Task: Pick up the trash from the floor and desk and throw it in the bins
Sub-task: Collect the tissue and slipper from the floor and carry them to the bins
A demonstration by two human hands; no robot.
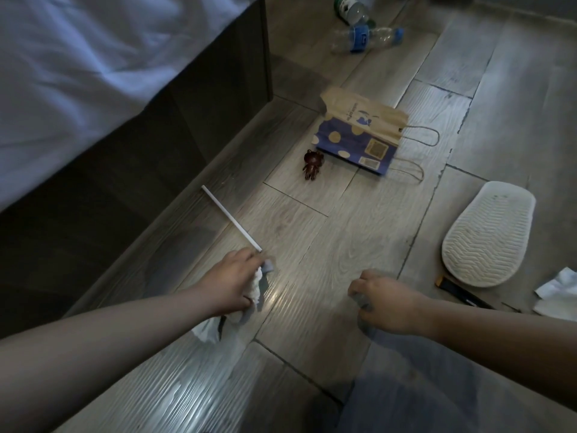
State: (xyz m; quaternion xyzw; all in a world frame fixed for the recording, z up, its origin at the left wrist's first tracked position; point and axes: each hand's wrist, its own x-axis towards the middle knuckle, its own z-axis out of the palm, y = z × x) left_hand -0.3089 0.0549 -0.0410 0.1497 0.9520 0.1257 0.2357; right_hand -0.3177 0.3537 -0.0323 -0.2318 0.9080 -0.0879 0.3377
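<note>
Clutching tissue (pixel 256 291) in left grip (pixel 232 278), straw (pixel 231 218) (white) slanting toward bed (pixel 78 57), right grip (pixel 387 303) unclear

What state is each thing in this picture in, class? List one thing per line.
Left hand: grips a crumpled tissue, fingertips at the straw's near end.
Right hand: fingers curled; whether it holds anything is unclear.
Straw: lying flat.
Paper bag: on its side.
Bear figurine: lying down.
Blue-label bottle: on its side, capped.
Slipper: sole up.
</note>
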